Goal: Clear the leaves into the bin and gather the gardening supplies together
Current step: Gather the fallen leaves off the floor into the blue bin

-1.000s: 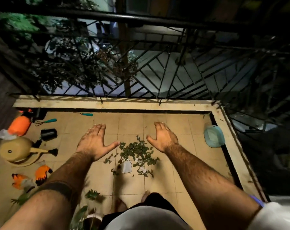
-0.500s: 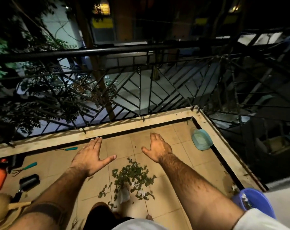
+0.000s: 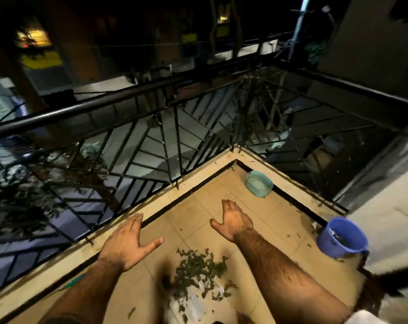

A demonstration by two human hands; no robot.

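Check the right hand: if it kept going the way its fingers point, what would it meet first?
Probably the teal bowl in the balcony corner. The right hand hangs open, its fingers aimed that way over bare floor tiles; height is unclear, so it might pass above.

Pile of small green leaves [image 3: 199, 268] on beige tiled floor [image 3: 198, 206]. Left hand [image 3: 126, 242], right hand [image 3: 233, 220] flat, empty, beyond pile. Blue plastic bucket [image 3: 342, 237] right of pile; teal plastic basin [image 3: 259, 187] beyond it.
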